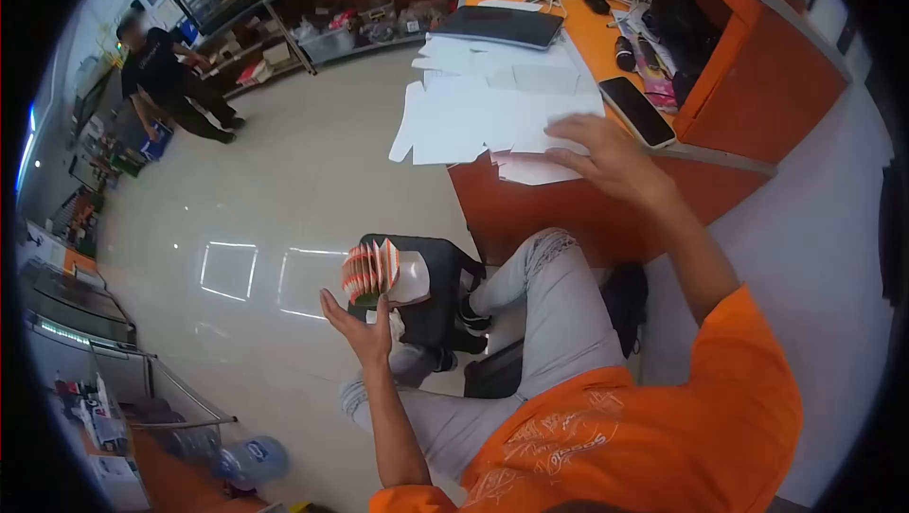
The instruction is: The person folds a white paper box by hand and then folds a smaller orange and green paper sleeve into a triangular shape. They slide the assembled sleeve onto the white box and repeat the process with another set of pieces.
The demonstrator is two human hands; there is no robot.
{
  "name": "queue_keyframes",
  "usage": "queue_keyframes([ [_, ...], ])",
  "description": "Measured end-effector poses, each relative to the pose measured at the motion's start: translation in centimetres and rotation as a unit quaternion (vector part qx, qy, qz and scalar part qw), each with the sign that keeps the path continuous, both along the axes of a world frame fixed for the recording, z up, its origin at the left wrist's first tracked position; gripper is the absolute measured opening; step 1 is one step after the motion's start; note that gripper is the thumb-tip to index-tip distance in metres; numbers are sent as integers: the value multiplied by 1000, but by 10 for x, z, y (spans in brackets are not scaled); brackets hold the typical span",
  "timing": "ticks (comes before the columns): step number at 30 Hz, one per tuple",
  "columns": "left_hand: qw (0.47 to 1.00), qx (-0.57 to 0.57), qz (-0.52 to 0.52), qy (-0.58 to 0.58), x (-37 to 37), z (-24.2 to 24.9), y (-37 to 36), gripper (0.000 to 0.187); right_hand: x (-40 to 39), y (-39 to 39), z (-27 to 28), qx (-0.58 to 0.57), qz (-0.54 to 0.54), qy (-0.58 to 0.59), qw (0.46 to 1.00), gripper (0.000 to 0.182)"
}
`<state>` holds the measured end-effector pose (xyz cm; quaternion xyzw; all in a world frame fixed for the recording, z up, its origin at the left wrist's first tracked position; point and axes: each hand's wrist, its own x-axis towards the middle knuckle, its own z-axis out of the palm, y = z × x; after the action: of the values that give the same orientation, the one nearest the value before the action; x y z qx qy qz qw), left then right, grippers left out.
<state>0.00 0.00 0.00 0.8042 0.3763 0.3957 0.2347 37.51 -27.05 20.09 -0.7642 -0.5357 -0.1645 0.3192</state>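
Note:
My left hand [365, 331] is open, thumb and fingers apart, right beside a pleated, fan-like paper piece [369, 272] with orange and white stripes. That piece stands on a black stool [445, 262], against a pale, rounded, shiny object [411, 278]. A small crumpled white scrap [386, 324] shows near the left hand. My right hand [601, 151] reaches over the desk with fingers spread, its fingertips at the front part of a stack of white cut paper sheets [464, 111]. Some sheets overhang the desk edge.
A dark tablet [502, 26] lies on the papers' far end, and a phone [637, 112] sits right of my hand on the orange desk [592, 30]. Cables and small items lie farther back. A person [166, 73] stands across the tiled floor. A large water bottle [254, 461] is at lower left.

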Motion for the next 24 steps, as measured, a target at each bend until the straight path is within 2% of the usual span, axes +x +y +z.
queue_keyframes([
  [2, 1000, 21, 6, 4, 5, 13, 26, 103, 17, 18, -11, -113, 30, 56, 992, 35],
  [3, 1000, -28, 7, 2, 9, 7, -52, 103, 18, -35, 7, -162, 28, 55, 985, 35],
  [5, 1000, -12, 4, -16, 10, 31, -37, 96, 11, -21, -1, -189, 14, 11, 982, 28],
  [6, 1000, 0, 5, -15, 19, 43, -33, 96, 13, -17, -5, -177, 16, 11, 984, 28],
  [8, 992, -50, -47, -107, 47, 73, -47, 87, 16, -20, -10, -144, 42, -82, 985, 24],
  [10, 974, -104, -106, -168, 86, 115, -60, 77, 32, -16, -5, -126, 39, -43, 990, 23],
  [11, 982, -54, -124, -131, 102, 127, -60, 75, 37, -16, -4, -109, 31, -8, 994, 23],
  [12, 985, -4, -143, -93, 116, 140, -61, 73, 35, -18, -4, -54, 46, -44, 997, 21],
  [14, 966, 155, -174, -110, 146, 180, -74, 71, 18, -29, 9, -36, 39, -3, 999, 21],
  [15, 966, 154, -174, -111, 158, 198, -74, 71, 14, -33, 13, -21, 35, 41, 998, 22],
  [17, 908, 306, -284, 26, 179, 223, -71, 58, 19, -37, 10, -59, 55, 85, 993, 24],
  [18, 909, 302, -287, 28, 192, 219, -62, 58, 21, -41, 8, -94, 75, 128, 984, 26],
  [20, 894, 139, -353, 238, 210, 204, -42, 43, 25, -44, 5, -92, 76, 170, 978, 26],
  [21, 895, 140, -350, 238, 208, 205, -43, 43, 29, -42, 6, -86, 78, 207, 971, 27],
  [23, 889, 219, -374, 144, 205, 208, -45, 33, 33, -40, 9, -83, 74, 208, 972, 27],
  [24, 888, 219, -375, 147, 206, 207, -43, 33, 33, -40, 8, -85, 66, 214, 971, 26],
])
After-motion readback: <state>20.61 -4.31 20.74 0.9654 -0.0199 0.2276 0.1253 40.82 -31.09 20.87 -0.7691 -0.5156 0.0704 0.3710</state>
